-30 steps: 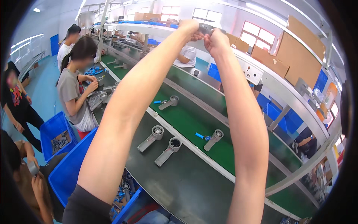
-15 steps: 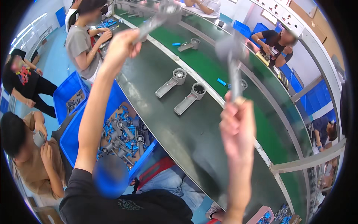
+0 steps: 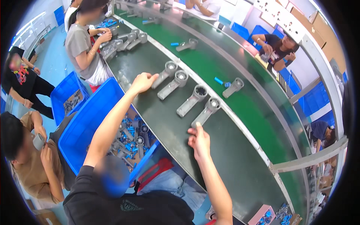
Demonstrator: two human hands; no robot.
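Four grey handheld fans lie slantwise in a row on the dark green work surface (image 3: 157,120), round heads toward the belt. My left hand (image 3: 143,82) is closed, its fingertips gripping the handle end of the leftmost fan (image 3: 165,73). Between thumb and fingers, my right hand (image 3: 200,141) pinches the handle end of the rightmost fan (image 3: 208,110). In the middle of the row lie a second fan (image 3: 173,84) and a third fan (image 3: 192,100), untouched.
A blue bin (image 3: 88,129) at my left holds many grey fan parts and blue cylinders. Beyond the white rail, a green belt (image 3: 255,112) carries another fan (image 3: 233,88) and blue cylinders. A pink box (image 3: 262,215) stands lower right. Co-workers sit at left and across.
Both hands have come down from above the work surface, each bringing a fan. Those two fans now lie at either end of the row. The belt's fans have shifted slightly.
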